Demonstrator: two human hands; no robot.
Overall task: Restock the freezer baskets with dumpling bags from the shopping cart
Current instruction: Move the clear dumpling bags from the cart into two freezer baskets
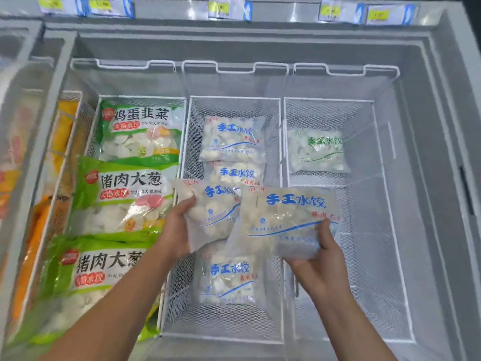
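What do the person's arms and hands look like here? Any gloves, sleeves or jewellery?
Both forearms are bare as far as the view shows: no sleeves in sight. The left hand and right hand wear no gloves, and no watch, ring or bracelet shows.

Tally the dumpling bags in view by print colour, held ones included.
Blue print: 5, with 3 in the middle basket, 1 in the left hand, 1 in the right hand
Green packs: 3, all in the left basket
Green print on clear: 1, in the right basket
Total: 9
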